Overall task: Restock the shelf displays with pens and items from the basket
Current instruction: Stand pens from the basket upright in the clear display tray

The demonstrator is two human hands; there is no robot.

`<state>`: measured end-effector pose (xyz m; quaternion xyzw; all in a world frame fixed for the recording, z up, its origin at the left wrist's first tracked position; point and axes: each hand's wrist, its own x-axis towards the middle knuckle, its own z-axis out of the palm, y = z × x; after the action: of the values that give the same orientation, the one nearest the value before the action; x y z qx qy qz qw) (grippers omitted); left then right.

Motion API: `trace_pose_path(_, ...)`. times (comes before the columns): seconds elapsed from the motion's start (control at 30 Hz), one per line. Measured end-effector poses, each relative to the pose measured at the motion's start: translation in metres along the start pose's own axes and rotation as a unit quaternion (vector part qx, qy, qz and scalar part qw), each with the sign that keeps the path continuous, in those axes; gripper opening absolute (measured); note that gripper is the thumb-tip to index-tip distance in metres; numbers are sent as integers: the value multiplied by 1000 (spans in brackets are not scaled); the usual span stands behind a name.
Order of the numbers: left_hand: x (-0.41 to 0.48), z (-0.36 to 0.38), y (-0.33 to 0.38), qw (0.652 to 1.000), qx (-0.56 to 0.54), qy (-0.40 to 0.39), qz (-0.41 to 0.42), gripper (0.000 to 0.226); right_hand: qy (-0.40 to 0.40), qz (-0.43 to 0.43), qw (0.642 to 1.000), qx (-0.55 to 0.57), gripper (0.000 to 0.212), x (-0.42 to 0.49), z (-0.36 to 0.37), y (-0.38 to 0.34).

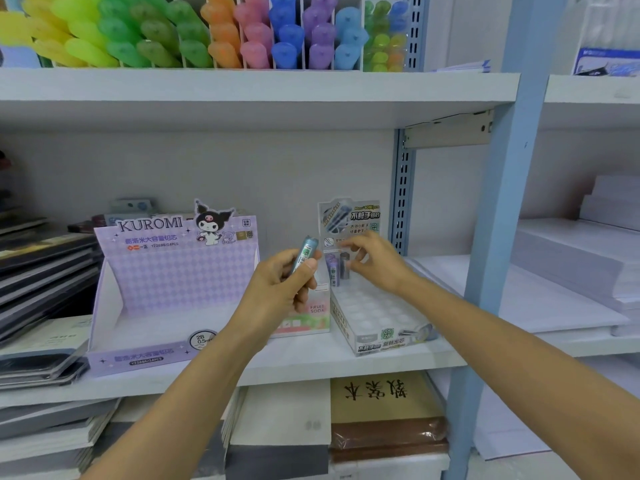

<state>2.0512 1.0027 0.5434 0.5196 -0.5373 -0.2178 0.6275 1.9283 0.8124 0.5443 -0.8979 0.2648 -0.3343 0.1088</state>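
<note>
Left hand (280,285): my fingers clamp a lead refill tube (304,254), tilted, above my knuckles.
Right hand (372,259): fingers loosely curled by the standing tubes (337,268); grip unclear.
Display tray (377,317): below my right hand.

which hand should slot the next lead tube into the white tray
Left, probably: the left hand grips a lead tube beside the white tray, while the right hand is up by the standing tubes.

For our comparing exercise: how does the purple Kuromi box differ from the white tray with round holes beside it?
The Kuromi box is purple and wider; the white tray is narrower. The Kuromi box shows a plain floor and no stock; the white tray has round sockets, with tubes at the back. Both have printed backboards and sit on one shelf.
</note>
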Motion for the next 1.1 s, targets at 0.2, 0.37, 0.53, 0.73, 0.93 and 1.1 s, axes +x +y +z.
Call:
trace_pose_path(0.2, -8, 5, 1, 999, -36, 3, -22, 16, -170, 40, 984, -41, 26, -49, -38, -9)
trace_pose_path(0.37, -14, 11, -1, 999, -39, 8, -28, 22, -260, 98, 959, -57, 52, -81, -36, -24)
trace_pose_path(0.53, -19, 15, 1, 999, -33, 6, -30, 28, -244, 119, 948, -163, 59, -81, -33, -45)
trace_pose_path(0.73, -25, 24, 5, 997, -72, 5, -31, 26, -55, -3, 959, 278, 44, -77, -51, -71)
trace_pose_path(0.93, -31, 43, 6, 995, -99, -19, -4, 23, -71, 7, 908, 413, 27, -75, -52, -66)
trace_pose_path(1.1, -34, 45, -12, 993, 104, 31, 55, 22, 40, 44, 918, 391, 22, -63, -59, -44)
